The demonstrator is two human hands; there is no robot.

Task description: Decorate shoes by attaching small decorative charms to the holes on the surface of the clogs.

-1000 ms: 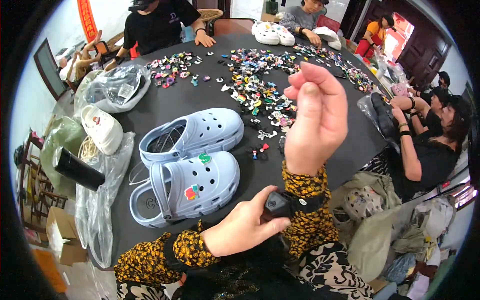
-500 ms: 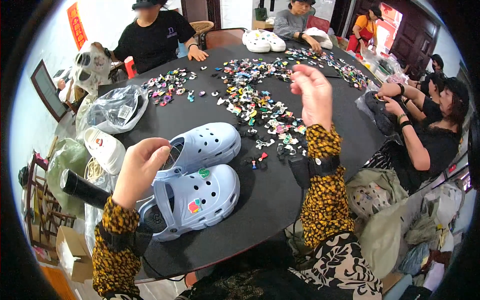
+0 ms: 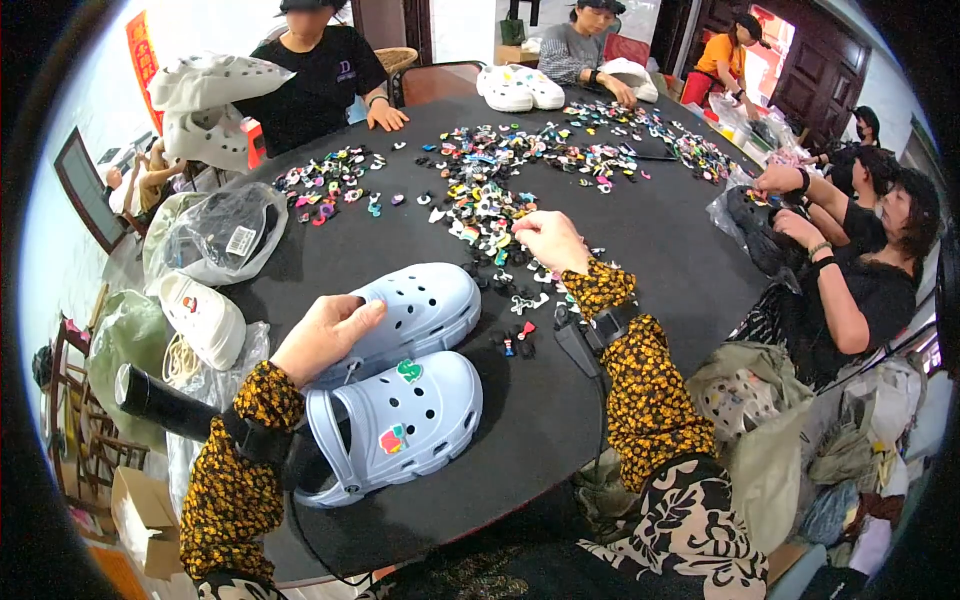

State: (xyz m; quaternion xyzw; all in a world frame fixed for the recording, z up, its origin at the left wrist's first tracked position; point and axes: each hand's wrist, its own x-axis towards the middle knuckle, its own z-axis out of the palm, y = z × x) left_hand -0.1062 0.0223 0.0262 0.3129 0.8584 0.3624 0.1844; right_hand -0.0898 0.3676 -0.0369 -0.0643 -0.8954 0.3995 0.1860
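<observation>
Two light blue clogs lie side by side on the dark table, toes to the right. My left hand grips the far clog at its foot opening, thumb on top and fingers hidden inside. The near clog carries a green charm and a red-and-yellow charm in its holes. Across the table my right hand reaches into the heap of colourful shoe charms, fingertips pinched together at its near edge. Whatever they hold is too small to make out.
A white clog and a clear plastic bag lie left, near a black cylinder. Another charm heap sits far left. White clogs stand at the back. Several people work around the table; one at right handles a dark clog.
My right hand has come down and leftward from the air to the charm heap. My left hand has shifted right and taken hold of the far clog. The person at far left has raised bagged clogs.
</observation>
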